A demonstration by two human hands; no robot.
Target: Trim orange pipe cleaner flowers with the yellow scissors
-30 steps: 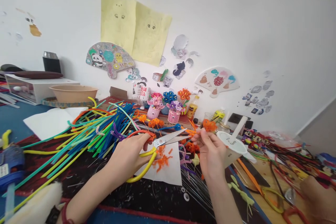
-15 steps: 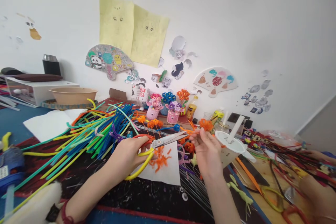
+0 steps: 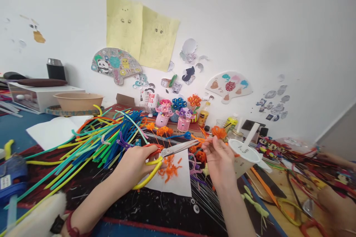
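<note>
My left hand [image 3: 136, 163] grips a pair of scissors [image 3: 169, 152] by its orange and yellow handles, blades pointing right and slightly parted. Close to the blade tips, my right hand [image 3: 221, 157] pinches an orange pipe-cleaner flower [image 3: 218, 132] between thumb and fingers; its stem is mostly hidden by the hand. Below the blades, orange fuzzy clippings [image 3: 170, 170] lie on a white paper sheet [image 3: 182, 185]. More orange flowers [image 3: 164, 130] rest behind the scissors.
A heap of coloured pipe cleaners [image 3: 111, 137] spreads at left, near a blue glue gun [image 3: 12, 174]. Finished flower pots [image 3: 183, 124] stand along the wall. A white stand [image 3: 244, 150] is right of my hand. Another person's hand [image 3: 333, 200] works at far right, by other scissors [image 3: 289, 211].
The view has shifted very slightly. Both my hands, the scissors and the orange flower keep almost the same places. The other person's hand at right has moved a little.
</note>
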